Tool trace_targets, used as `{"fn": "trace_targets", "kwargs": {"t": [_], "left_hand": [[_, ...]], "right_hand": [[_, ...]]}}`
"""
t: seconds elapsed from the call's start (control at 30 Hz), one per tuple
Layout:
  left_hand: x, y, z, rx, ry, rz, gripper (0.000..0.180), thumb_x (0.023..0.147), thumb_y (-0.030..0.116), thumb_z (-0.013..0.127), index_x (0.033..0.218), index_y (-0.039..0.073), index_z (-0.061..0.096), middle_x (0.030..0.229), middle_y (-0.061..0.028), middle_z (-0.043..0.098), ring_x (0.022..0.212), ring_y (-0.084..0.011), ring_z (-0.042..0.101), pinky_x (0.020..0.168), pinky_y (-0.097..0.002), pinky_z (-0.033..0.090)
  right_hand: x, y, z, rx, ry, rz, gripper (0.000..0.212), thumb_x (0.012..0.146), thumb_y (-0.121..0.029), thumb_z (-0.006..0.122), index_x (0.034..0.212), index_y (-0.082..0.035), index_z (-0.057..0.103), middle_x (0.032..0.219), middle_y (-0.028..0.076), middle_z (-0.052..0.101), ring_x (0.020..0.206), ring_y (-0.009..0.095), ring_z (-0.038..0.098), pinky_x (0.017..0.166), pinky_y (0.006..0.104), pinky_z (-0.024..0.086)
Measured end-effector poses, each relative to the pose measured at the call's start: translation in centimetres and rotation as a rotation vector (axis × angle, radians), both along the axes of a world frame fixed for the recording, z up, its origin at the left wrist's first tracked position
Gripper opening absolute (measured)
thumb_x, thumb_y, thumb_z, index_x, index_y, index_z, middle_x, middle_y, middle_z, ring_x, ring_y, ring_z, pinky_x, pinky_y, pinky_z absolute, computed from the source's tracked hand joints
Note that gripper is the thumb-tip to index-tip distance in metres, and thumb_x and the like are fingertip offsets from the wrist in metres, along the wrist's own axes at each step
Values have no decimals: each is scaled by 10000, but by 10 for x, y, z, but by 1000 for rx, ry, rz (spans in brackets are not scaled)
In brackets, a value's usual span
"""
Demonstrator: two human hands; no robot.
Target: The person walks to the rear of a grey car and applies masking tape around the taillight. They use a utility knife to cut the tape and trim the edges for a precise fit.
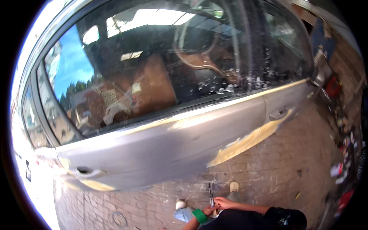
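Low in the head view, my two hands are together in front of my body. My left hand [209, 210], below a green wristband [199, 216], is closed around the lower part of a slim tool with a dark, thin shaft and a greyish body [211, 199]. The shaft points away from me, toward the car. Against the tool's lower end, my right hand [222, 202] has its fingers closed too. The exact kind of tool is too small to make out. Beyond my hands stands a grey car door [153, 153] with yellowish filler patches [245, 145], touched by neither hand.
A door handle [279, 114] sits at the right and another handle [90, 172] at the lower left. Dusty side windows [153, 92] reflect sky. Under my shoes [234, 186] is brick paving [268, 168]. Clutter [343, 153] lies along the right edge, and a ring [119, 219] on the ground.
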State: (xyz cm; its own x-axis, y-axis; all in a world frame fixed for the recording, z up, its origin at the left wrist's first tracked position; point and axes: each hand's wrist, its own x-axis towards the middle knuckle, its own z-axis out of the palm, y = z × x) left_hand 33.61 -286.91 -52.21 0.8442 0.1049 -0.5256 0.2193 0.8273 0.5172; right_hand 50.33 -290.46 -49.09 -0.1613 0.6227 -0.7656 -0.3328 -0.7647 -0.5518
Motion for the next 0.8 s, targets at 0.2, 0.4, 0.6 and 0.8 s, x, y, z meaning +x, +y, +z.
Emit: {"fn": "trace_targets", "kwargs": {"t": [0.2, 0.4, 0.6, 0.8], "left_hand": [[69, -61, -43, 264, 31, 365, 364, 977, 373, 470, 943, 26, 573, 661, -65, 607, 508, -105, 522, 460, -246, 414], [46, -154, -123, -99, 382, 718, 325, 979, 304, 493, 1037, 15, 631, 544, 45, 387, 455, -72, 346, 428, -262, 276], [-76, -106, -236, -552, 447, 1562, 305, 972, 263, 480, 936, 1, 631, 552, 60, 322, 451, -81, 283, 426, -259, 226], [-184, 1, -290, -234, 313, 1815, 301, 981, 266, 461, 980, 6, 611, 580, 58, 314, 493, -68, 279, 458, -239, 235]], "right_hand": [[63, 7, 5, -134, -54, 277, 284, 971, -147, 437, 1225, -31, 485, 951, 108, 604, 722, 191, 635, 633, 330, 559], [65, 3, -113, -3, -502, 783, 367, 909, -166, 570, 1217, -1, 459, 1035, 134, 631, 593, 236, 677, 517, 288, 540], [49, -59, -337, 55, -741, 1425, 1110, 557, -502, 844, 1363, 43, 310, 1333, 247, 453, 1230, 334, 468, 1011, 390, 398], [-11, -146, -395, 37, -600, 1611, 1310, 525, -505, 857, 1486, -104, 62, 1470, 298, 193, 1333, 473, 255, 1061, 504, 307]]}}
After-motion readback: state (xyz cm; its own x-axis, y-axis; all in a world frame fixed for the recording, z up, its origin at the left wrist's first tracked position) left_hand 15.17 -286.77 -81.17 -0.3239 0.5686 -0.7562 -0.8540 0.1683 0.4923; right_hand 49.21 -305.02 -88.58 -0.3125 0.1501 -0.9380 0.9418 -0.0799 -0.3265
